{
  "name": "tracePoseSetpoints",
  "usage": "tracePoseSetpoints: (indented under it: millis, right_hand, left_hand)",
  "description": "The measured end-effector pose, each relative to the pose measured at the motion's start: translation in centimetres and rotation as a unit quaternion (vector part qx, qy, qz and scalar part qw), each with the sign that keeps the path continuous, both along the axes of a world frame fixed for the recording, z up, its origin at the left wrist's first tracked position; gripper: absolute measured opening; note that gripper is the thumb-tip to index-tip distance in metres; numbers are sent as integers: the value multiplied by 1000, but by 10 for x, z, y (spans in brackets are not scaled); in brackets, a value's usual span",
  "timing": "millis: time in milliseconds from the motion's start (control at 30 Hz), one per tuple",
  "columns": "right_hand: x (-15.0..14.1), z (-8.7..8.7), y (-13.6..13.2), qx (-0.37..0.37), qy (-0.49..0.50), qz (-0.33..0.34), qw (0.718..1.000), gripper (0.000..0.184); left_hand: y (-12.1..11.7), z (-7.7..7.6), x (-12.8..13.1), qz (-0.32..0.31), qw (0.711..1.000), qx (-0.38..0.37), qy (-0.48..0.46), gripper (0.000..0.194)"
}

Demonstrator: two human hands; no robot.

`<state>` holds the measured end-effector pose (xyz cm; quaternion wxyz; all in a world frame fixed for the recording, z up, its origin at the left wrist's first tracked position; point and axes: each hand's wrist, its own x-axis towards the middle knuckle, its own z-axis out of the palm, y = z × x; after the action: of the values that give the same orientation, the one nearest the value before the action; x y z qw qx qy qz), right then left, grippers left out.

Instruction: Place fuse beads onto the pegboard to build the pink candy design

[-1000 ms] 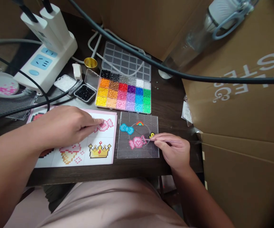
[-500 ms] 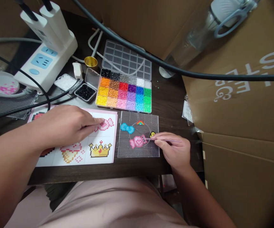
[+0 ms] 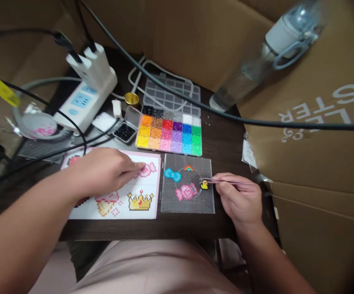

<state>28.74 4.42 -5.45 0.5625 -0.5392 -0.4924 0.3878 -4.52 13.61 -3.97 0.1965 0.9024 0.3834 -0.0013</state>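
My left hand (image 3: 111, 169) rests over the printed pattern sheet (image 3: 153, 185), its index finger stretched out onto the pink candy picture (image 3: 148, 170). Nothing is held in it. Between the fingers of my right hand (image 3: 241, 200) is a thin pair of tweezers (image 3: 245, 183), pointing left over the clear pegboard (image 3: 171, 202). The tips are above the yellow bead duck (image 3: 204, 185); whether they hold a bead is too small to tell. Also on the board are a pink bead candy (image 3: 187, 192), a blue bead bow (image 3: 172, 174) and a small bead rainbow (image 3: 188, 168).
Behind the board stands a sorted bead box (image 3: 177, 136). A small box of black beads (image 3: 124, 132), a gold cup (image 3: 131, 98) and a power strip (image 3: 80, 100) lie left. A black cable (image 3: 213, 109) crosses overhead. A water bottle (image 3: 241, 81) stands by the cardboard (image 3: 312, 171).
The view has shifted, so everything sits further right and lower. The tweezer tips have moved from the pink candy's right end up toward the duck. My left finger stays on the candy picture.
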Motion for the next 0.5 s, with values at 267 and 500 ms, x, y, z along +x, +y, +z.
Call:
tracePoseSetpoints:
  millis: [267,500]
  right_hand:
    - [-7,33,59,18,-48,13,999,8]
    - [-51,36,107,-12,-118,57,991,14]
  left_hand:
    - [4,17,3,-29,999,-17,41,36]
    - [2,15,2,-32,999,-9,35,35]
